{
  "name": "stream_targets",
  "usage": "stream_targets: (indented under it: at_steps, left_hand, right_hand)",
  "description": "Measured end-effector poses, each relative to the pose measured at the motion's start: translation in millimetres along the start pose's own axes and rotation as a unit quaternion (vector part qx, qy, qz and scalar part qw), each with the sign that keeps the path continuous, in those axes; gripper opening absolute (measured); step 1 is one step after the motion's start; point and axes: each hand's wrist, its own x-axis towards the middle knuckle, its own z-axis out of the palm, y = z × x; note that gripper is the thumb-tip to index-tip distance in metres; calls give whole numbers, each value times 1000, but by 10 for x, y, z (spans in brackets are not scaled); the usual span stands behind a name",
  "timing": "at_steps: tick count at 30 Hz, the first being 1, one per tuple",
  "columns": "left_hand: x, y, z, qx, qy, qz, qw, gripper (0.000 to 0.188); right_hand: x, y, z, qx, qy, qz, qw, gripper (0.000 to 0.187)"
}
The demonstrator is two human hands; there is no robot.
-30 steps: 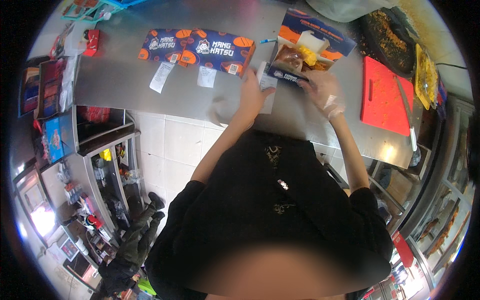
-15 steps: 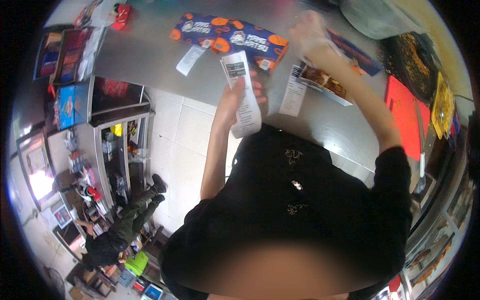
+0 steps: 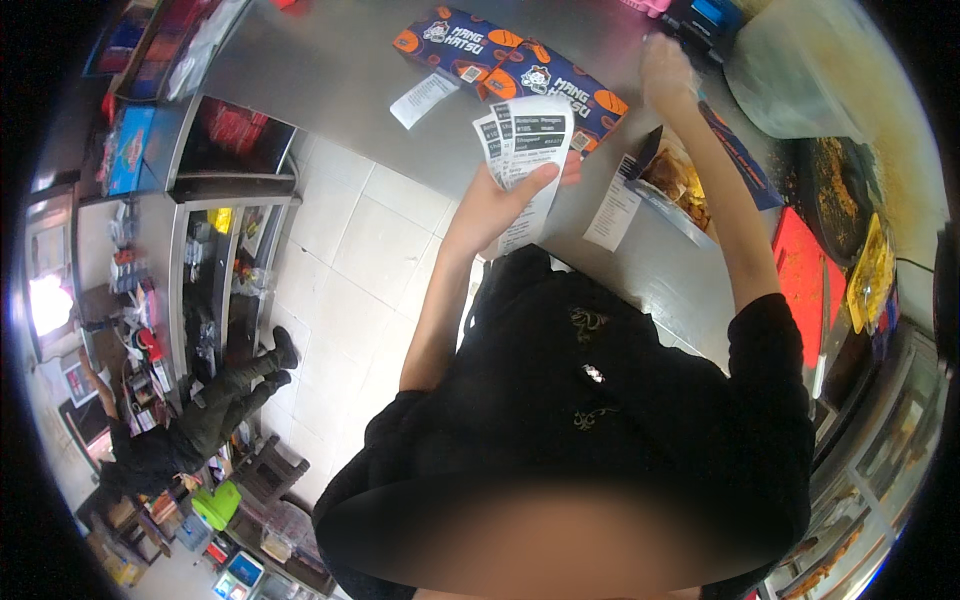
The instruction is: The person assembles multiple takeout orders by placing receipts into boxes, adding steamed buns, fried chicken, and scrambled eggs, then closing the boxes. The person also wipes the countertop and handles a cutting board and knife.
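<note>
Your L hand (image 3: 500,208) is closed on a fan of printed receipts (image 3: 540,130), thumb on top, slips sticking out fwd & back of the grip. Your R hand (image 3: 668,75) is fwd-R of that grip; fingers too blurry, can't tell if open or closed. Open food box (image 3: 668,212) sits R of the L grip, partly under your R forearm, w/ a loose slip (image 3: 612,205) betw. it & the L hand. Patterned boxes (image 3: 555,90), shut, just fwd of L grip; red board (image 3: 798,265) & knife (image 3: 825,315) farther R.
</note>
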Motion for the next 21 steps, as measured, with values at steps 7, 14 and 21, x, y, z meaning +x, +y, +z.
stream_targets:
  at_steps: [7,14,21]
  left_hand:
    - [123,-2,46,108,-28,-25,993,28]
    - [67,-534,259,447,-225,12,866,38]
    - [-200,-1126,220,633,-322,-23,704,62]
  right_hand:
    - [-159,472,-1030,353,167,70,918,34]
    - [-1751,584,-1308,634,-25,244,734,68]
    - [-2482,-113,-730,581,17,266,769,29]
